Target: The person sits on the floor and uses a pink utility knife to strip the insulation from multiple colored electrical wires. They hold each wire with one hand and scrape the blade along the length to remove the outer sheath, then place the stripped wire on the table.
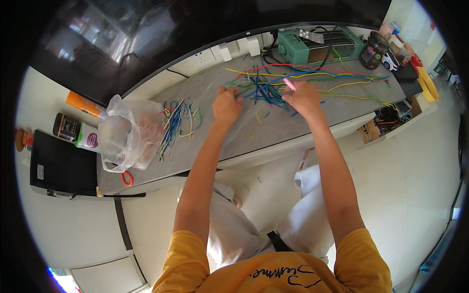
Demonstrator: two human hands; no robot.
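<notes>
Over the grey countertop (238, 128), my left hand (227, 104) has its fingertips at the left edge of a tangle of blue and green wire pieces (269, 89); whether it grips one is not clear. My right hand (302, 96), at the tangle's right side, holds a pink-handled tool (289, 84), its working end hidden or too small to tell. Long red, yellow, blue and green wires (329, 75) stretch to the right behind and beside that hand. Further left lies a second pile of short wire pieces (176, 124), next to a clear plastic bag (126, 135) with copper-coloured contents.
A large dark screen (146, 44) rises behind the counter. A green machine with rollers (295, 47), a dark jar (373, 51) and a white toy car (390, 61) stand back right. An open drawer (395, 133) juts out at right. An orange handle (126, 178) lies by the bag.
</notes>
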